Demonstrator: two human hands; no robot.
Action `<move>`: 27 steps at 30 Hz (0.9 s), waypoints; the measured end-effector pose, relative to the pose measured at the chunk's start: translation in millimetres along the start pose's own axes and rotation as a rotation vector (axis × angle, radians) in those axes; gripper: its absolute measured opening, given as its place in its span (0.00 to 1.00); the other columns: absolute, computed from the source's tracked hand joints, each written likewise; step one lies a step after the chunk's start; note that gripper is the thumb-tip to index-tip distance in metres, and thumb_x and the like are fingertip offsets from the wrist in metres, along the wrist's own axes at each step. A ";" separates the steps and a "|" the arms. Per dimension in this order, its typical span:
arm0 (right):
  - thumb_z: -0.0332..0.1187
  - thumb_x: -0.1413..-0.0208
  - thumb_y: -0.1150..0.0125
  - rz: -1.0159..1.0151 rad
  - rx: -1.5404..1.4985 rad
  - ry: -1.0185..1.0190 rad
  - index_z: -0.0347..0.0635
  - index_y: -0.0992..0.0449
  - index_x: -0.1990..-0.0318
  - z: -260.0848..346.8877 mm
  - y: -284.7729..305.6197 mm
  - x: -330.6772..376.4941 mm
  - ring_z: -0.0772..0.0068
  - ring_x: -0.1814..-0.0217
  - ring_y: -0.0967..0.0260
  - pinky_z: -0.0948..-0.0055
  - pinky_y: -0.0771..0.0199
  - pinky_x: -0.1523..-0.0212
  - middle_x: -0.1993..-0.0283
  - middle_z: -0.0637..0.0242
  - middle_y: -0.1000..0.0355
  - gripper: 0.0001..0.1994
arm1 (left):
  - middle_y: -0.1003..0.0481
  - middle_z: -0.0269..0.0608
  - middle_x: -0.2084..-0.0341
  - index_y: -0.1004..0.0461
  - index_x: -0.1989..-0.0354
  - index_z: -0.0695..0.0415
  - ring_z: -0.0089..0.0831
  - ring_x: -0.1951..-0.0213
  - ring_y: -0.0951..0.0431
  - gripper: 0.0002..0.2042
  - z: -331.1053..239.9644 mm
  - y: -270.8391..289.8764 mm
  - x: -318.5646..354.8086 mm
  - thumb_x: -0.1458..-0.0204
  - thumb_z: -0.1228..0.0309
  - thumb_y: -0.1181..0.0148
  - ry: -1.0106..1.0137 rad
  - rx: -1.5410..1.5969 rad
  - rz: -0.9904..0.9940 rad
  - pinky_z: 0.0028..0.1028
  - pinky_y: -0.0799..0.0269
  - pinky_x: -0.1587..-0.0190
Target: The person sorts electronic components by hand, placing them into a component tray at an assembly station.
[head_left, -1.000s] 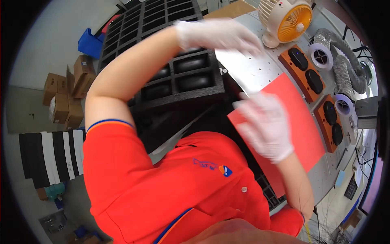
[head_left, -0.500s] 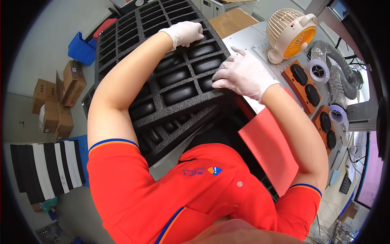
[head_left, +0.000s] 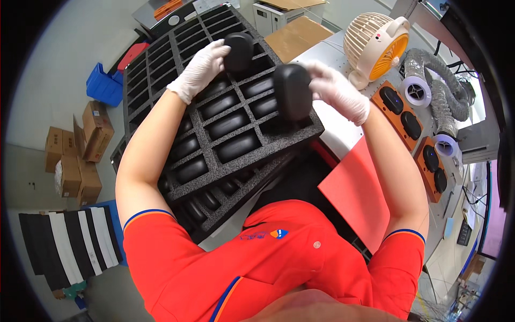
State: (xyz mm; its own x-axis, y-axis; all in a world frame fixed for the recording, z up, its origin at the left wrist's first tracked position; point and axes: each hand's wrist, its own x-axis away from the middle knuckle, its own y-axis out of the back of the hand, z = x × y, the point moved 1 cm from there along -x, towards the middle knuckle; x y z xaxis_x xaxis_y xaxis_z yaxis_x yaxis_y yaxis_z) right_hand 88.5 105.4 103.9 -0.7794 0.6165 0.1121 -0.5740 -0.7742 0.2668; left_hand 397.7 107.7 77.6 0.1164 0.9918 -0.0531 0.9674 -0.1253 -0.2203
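My left hand [head_left: 201,68], in a white glove, grips a black oval part [head_left: 238,51] lifted above the black foam tray [head_left: 210,148]. In my right hand [head_left: 337,91], also gloved, is a second, larger black oval part [head_left: 293,91], upright over the tray's near right corner. The tray has rows of pockets; several hold more black oval parts [head_left: 231,123], and the far pockets look empty. Both hands hover above the tray, about a hand's width apart.
A red sheet [head_left: 358,194] lies on the metal table [head_left: 335,53] to the right. Orange fixtures [head_left: 403,114] with black parts, a cream and orange fan [head_left: 379,44] and grey hoses [head_left: 435,92] stand beyond. Cardboard boxes [head_left: 75,155] and a blue bin [head_left: 104,86] sit on the floor at left.
Both hands went from the table and red sheet to the tray pockets, and now each has lifted a black oval part out of the foam.
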 end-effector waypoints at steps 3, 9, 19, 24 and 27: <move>0.39 0.45 0.55 -0.010 -0.757 0.026 0.45 0.37 0.35 -1.7 14.4 3.4 0.69 0.56 0.30 0.70 0.23 0.59 0.50 0.59 0.30 0.28 | 0.27 0.39 0.56 0.33 0.43 0.57 0.34 0.54 0.24 0.21 -23.6 -25.5 16.1 0.40 0.58 0.56 0.240 0.208 0.061 0.35 0.27 0.48; 0.43 0.47 0.44 -0.073 0.619 -0.123 0.37 0.24 0.60 36.5 -19.8 -9.7 0.62 0.50 0.30 0.65 0.32 0.49 0.55 0.58 0.27 0.17 | 0.22 0.46 0.65 0.24 0.63 0.58 0.40 0.63 0.22 0.18 -35.1 -85.1 26.8 0.45 0.54 0.46 0.193 -1.485 0.201 0.35 0.28 0.57; 0.32 0.48 0.42 0.036 1.445 0.068 0.42 0.22 0.53 27.3 -61.0 -41.7 0.57 0.53 0.24 0.63 0.23 0.58 0.55 0.59 0.24 0.15 | 0.27 0.52 0.56 0.26 0.54 0.57 0.51 0.57 0.24 0.20 -19.2 -95.4 16.0 0.50 0.57 0.41 0.083 -1.882 0.384 0.43 0.28 0.54; 0.42 0.48 0.38 -0.447 0.991 0.338 0.52 0.26 0.48 1.6 -17.4 57.1 0.61 0.54 0.27 0.67 0.26 0.56 0.56 0.64 0.27 0.19 | 0.26 0.46 0.62 0.28 0.51 0.60 0.40 0.59 0.23 0.18 -18.9 -74.3 32.3 0.46 0.61 0.42 -0.001 -1.425 0.243 0.32 0.29 0.55; 0.45 0.46 0.39 -0.380 0.317 0.004 0.49 0.28 0.47 -18.7 13.8 159.4 0.70 0.56 0.30 0.73 0.30 0.57 0.60 0.67 0.29 0.21 | 0.27 0.39 0.75 0.28 0.56 0.62 0.23 0.77 0.27 0.17 -19.8 -79.8 44.7 0.40 0.59 0.47 0.257 -0.561 -0.086 0.21 0.32 0.71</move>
State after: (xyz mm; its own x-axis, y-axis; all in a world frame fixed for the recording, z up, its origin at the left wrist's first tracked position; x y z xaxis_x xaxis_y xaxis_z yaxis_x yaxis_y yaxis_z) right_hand -48.3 190.4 107.5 -0.5310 0.8457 -0.0530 -0.7135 -0.4126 0.5663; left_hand 330.2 162.6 112.1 0.0162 0.9810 0.1932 0.9383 -0.0817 0.3359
